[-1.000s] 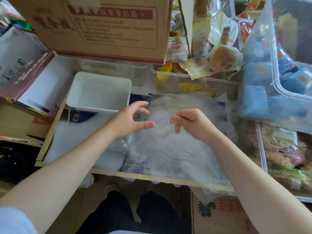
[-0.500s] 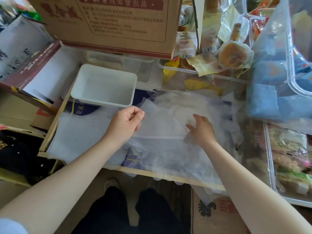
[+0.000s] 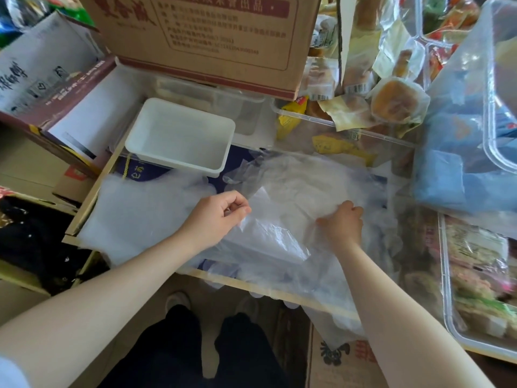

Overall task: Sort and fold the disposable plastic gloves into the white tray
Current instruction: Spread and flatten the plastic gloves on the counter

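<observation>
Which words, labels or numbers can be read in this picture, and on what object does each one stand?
"荣誉出品": on the red band of the large cardboard box, whose top is cut off.
"仑苏": on the blue package partly under the white tray.
Small print on the cardboard box, barcode labels on the snack wrappers and print on the white box at the left: too blurred to read.
</observation>
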Demonstrator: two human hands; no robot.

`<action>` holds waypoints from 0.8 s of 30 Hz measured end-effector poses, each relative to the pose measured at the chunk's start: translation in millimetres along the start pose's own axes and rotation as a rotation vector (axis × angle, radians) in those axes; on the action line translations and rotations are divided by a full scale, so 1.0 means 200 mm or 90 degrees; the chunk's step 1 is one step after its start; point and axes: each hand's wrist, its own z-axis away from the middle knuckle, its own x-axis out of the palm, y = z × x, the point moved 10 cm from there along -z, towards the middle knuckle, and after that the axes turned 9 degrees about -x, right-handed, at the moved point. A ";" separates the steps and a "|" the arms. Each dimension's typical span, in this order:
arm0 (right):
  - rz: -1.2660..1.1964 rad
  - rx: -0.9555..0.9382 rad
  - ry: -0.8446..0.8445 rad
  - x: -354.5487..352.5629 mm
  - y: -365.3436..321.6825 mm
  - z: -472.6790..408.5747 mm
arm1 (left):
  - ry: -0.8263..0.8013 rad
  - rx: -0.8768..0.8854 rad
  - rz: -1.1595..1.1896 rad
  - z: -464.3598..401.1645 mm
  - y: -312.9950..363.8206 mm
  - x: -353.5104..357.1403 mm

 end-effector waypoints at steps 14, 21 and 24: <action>-0.446 0.009 0.003 -0.25 -0.08 0.05 | -0.022 0.097 0.028 -0.01 0.18 0.03; -0.134 -0.443 -0.033 -0.44 -0.51 0.26 | -0.092 0.236 0.013 -0.05 0.36 0.15; -0.110 -0.617 -0.067 -0.50 -0.63 0.41 | -0.133 0.265 0.005 -0.08 0.45 0.20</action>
